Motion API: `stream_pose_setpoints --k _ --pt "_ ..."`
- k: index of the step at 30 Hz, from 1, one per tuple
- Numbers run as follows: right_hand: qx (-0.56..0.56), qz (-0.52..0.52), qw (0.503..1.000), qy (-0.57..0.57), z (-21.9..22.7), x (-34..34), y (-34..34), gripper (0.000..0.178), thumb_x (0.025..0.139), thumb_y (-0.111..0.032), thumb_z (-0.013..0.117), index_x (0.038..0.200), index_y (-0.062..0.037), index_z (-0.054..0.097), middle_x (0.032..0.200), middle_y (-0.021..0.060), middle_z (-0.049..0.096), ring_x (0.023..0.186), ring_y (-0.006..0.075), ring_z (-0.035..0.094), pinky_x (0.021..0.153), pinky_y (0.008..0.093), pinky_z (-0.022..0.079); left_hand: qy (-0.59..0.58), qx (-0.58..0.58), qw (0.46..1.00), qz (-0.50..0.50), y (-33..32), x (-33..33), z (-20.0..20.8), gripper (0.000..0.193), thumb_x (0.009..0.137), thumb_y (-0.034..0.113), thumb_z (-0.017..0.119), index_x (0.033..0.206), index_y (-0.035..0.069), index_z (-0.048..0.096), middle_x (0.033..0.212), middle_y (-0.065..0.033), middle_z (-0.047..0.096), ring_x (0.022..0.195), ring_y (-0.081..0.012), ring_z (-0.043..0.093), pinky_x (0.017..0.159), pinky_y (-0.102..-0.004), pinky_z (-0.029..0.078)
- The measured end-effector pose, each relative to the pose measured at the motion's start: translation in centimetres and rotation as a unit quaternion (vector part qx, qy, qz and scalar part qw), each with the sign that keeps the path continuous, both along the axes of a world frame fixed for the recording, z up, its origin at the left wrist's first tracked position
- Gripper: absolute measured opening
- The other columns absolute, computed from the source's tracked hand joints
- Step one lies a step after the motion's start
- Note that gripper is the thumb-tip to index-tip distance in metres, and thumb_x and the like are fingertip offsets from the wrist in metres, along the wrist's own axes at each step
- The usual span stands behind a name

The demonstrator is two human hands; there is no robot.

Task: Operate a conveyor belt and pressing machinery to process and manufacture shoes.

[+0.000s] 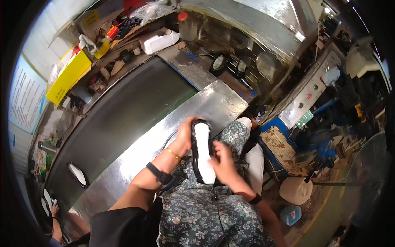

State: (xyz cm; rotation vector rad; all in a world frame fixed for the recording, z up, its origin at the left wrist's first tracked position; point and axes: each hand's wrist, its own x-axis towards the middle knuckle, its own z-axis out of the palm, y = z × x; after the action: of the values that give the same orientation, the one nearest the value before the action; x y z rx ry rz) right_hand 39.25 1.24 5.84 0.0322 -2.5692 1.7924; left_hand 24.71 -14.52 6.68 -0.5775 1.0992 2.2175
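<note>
Gripping a black shoe upper with a white insole (202,153) between both hands above the lap, at the near edge of the steel desk (214,103). Left hand (185,136) closed around its far end, fingers curled over the toe; right hand (224,162) clamped on its side near the heel. Lying well apart on the dark conveyor belt (123,111), another similar piece (77,175).

Factory workshop: dark conveyor belt (123,111) beside steel worktop (214,103), grey push-button control box (306,96), big sheet-metal machine hood (247,20), cluttered shelves.
</note>
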Motion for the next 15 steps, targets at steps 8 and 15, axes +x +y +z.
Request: stream_pose_setpoints --k 8,15 --pt "-0.379 -0.018 0.92 -0.096 3.7 3.5 7.0 0.081 0.078 0.008 0.073 0.149 0.0016 0.035 0.145 0.0101 0.047 0.128 0.0176 0.048 0.108 0.032 0.039 0.187 -0.083 0.979 0.016 5.2 5.2 4.2 0.037 0.096 0.031 0.057 0.12 0.003 0.063 0.109 -0.0051 0.067 0.104 -0.0192 0.061 0.097 -0.0342 0.045" --pt "0.055 -0.311 0.942 0.119 13.8 10.0 25.9 0.079 0.074 0.001 0.077 0.145 0.0041 0.042 0.136 0.0123 0.056 0.116 0.019 0.057 0.098 0.032 0.046 0.691 -0.387 0.549 -0.268 4.6 9.5 -2.1 0.034 0.084 0.015 0.067 0.116 0.005 0.065 0.12 -0.0177 0.064 0.111 -0.0372 0.06 0.095 -0.044 0.048"
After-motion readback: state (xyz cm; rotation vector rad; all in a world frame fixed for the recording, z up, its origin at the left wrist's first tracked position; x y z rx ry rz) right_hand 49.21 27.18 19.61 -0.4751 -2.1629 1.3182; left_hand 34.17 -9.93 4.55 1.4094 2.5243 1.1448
